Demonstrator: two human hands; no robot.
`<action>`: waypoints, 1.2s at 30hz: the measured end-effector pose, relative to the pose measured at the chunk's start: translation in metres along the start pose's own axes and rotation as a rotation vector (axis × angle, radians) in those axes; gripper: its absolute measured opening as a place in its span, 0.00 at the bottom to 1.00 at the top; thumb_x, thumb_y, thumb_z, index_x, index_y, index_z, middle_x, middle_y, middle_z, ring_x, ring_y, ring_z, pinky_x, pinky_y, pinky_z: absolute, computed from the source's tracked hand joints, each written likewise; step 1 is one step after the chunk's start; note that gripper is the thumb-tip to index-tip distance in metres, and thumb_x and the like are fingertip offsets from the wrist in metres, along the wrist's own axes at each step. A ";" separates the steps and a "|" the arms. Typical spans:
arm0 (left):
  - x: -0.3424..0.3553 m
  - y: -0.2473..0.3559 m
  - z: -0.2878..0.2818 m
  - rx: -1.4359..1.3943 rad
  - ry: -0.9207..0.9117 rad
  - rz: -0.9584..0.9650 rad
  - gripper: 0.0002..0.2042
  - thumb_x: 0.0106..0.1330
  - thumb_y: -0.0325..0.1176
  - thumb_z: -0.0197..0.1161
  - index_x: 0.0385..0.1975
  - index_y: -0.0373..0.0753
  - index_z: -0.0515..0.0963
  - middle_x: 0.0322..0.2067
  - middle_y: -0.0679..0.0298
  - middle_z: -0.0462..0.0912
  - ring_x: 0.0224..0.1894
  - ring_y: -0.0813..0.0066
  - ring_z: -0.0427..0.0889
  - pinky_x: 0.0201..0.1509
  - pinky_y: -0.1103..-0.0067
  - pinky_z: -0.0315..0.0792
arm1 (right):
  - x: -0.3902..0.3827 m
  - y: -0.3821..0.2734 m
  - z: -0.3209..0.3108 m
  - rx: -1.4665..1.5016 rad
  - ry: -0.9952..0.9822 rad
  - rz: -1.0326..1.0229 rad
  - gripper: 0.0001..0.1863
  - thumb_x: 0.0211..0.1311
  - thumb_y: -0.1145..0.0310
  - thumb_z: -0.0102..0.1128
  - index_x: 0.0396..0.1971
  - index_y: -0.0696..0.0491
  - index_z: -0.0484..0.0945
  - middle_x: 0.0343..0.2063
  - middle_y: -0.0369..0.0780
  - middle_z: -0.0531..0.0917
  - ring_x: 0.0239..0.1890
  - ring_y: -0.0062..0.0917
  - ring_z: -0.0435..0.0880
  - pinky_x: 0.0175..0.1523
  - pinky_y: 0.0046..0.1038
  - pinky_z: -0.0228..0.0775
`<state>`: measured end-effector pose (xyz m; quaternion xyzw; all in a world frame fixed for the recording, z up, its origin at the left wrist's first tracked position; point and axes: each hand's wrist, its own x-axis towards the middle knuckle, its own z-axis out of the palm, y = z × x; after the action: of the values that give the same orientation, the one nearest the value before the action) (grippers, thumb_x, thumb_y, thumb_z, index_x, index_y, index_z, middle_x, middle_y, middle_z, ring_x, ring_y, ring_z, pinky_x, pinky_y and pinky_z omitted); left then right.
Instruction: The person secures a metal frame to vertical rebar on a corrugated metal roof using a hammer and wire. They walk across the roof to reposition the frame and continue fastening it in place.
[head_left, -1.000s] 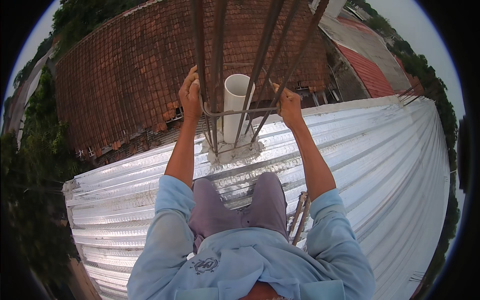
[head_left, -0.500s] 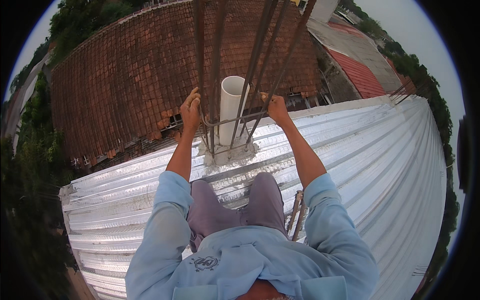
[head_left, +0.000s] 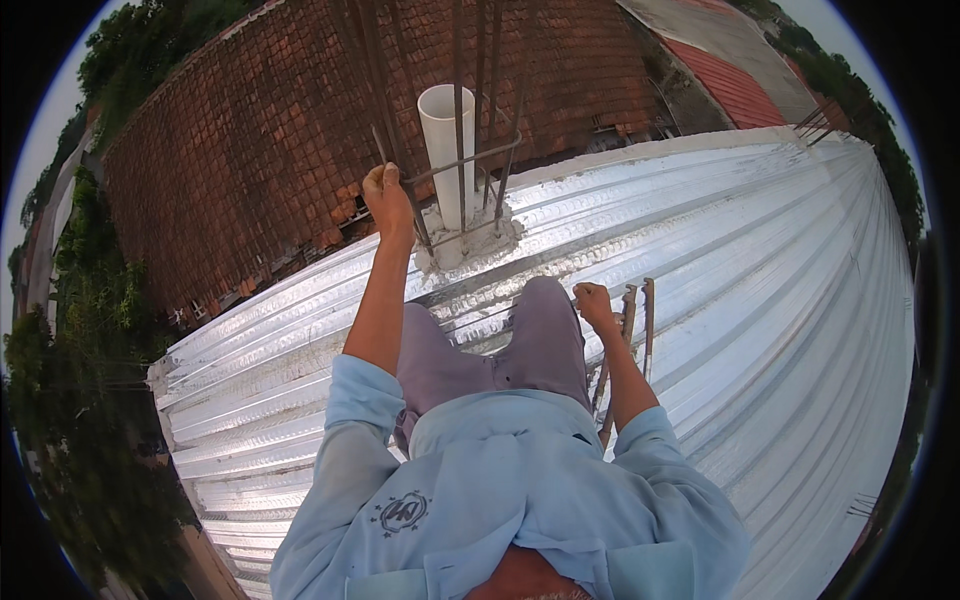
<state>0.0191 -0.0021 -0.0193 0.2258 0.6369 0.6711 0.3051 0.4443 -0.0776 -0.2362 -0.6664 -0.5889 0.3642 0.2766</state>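
A white plastic pipe (head_left: 447, 150) stands upright among several tall, rusty rebar rods (head_left: 458, 60), rising from a rough concrete base (head_left: 470, 245). Around the pipe and rods runs a bent steel stirrup (head_left: 465, 162), tilted up toward the right. My left hand (head_left: 390, 203) is closed at the stirrup's left end, and a thin bar end sticks up just above its fingers. My right hand (head_left: 597, 305) is in a fist beside my right thigh, well apart from the stirrup. Whatever it may hold is too small to make out. Right next to it stand short rusty steel bars (head_left: 648, 325).
Ribbed shiny metal sheeting (head_left: 740, 290) spreads under and around me, edged at the far side by a pale concrete ledge (head_left: 660, 148). Beyond it slopes an old tiled roof (head_left: 240, 150). More rebar ends (head_left: 822, 118) poke up at the far right corner. Trees (head_left: 75, 300) stand left.
My right hand has left the rebar and come back beside my right thigh. The stirrup's right side now sits higher. My left hand remains at its left end.
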 end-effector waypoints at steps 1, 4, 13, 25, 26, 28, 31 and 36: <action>0.007 -0.008 -0.009 0.039 0.113 -0.003 0.18 0.75 0.42 0.57 0.49 0.31 0.76 0.54 0.53 0.77 0.47 0.69 0.77 0.54 0.68 0.70 | -0.034 -0.001 -0.002 0.144 -0.034 0.227 0.17 0.62 0.62 0.60 0.40 0.61 0.87 0.18 0.40 0.82 0.20 0.24 0.82 0.29 0.31 0.74; 0.005 -0.011 0.005 -0.193 -0.015 -0.077 0.22 0.77 0.50 0.49 0.32 0.36 0.74 0.32 0.60 0.79 0.31 0.71 0.73 0.40 0.70 0.69 | -0.118 0.067 -0.042 0.006 0.139 0.280 0.16 0.63 0.62 0.59 0.37 0.60 0.87 0.16 0.39 0.80 0.20 0.22 0.80 0.28 0.31 0.71; 0.014 -0.027 0.004 -0.254 -0.107 0.028 0.21 0.76 0.48 0.43 0.30 0.37 0.72 0.20 0.62 0.73 0.23 0.68 0.74 0.30 0.70 0.73 | -0.278 0.167 -0.036 0.385 0.315 0.559 0.15 0.68 0.64 0.60 0.44 0.61 0.84 0.17 0.33 0.76 0.15 0.14 0.70 0.20 0.21 0.60; 0.017 -0.032 -0.010 -0.273 -0.371 0.071 0.18 0.80 0.43 0.34 0.37 0.38 0.68 0.27 0.60 0.71 0.29 0.68 0.69 0.38 0.64 0.72 | -0.261 0.110 0.024 -0.327 0.296 0.207 0.17 0.62 0.67 0.57 0.47 0.57 0.83 0.42 0.54 0.85 0.43 0.51 0.85 0.49 0.46 0.77; 0.031 -0.038 -0.016 -0.345 -0.438 0.046 0.17 0.81 0.43 0.36 0.40 0.37 0.68 0.29 0.59 0.72 0.30 0.68 0.70 0.39 0.65 0.72 | -0.253 0.110 0.021 -0.271 0.218 0.225 0.19 0.62 0.69 0.56 0.52 0.59 0.79 0.47 0.54 0.81 0.47 0.50 0.83 0.49 0.47 0.77; 0.024 -0.039 -0.015 -0.358 -0.435 0.057 0.17 0.81 0.43 0.38 0.40 0.37 0.69 0.29 0.59 0.74 0.30 0.67 0.71 0.41 0.66 0.72 | -0.244 0.115 0.019 -0.440 0.233 0.217 0.19 0.62 0.69 0.56 0.52 0.60 0.77 0.47 0.53 0.80 0.47 0.50 0.82 0.49 0.46 0.77; 0.015 -0.040 -0.007 -0.367 -0.469 0.078 0.16 0.81 0.43 0.40 0.40 0.37 0.70 0.29 0.58 0.76 0.32 0.67 0.72 0.43 0.67 0.71 | -0.233 0.126 0.022 -0.660 0.203 0.285 0.17 0.63 0.67 0.56 0.50 0.59 0.75 0.48 0.49 0.77 0.49 0.49 0.81 0.49 0.45 0.78; 0.025 -0.041 -0.025 -0.381 -0.473 0.081 0.17 0.80 0.44 0.43 0.41 0.37 0.72 0.29 0.59 0.77 0.33 0.67 0.73 0.45 0.69 0.71 | -0.236 0.106 0.043 -0.835 0.219 0.346 0.21 0.63 0.63 0.59 0.52 0.61 0.75 0.45 0.49 0.80 0.46 0.43 0.83 0.48 0.41 0.78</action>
<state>-0.0116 -0.0024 -0.0645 0.3394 0.4014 0.7190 0.4547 0.4615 -0.3297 -0.3084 -0.8438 -0.5325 0.0641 -0.0197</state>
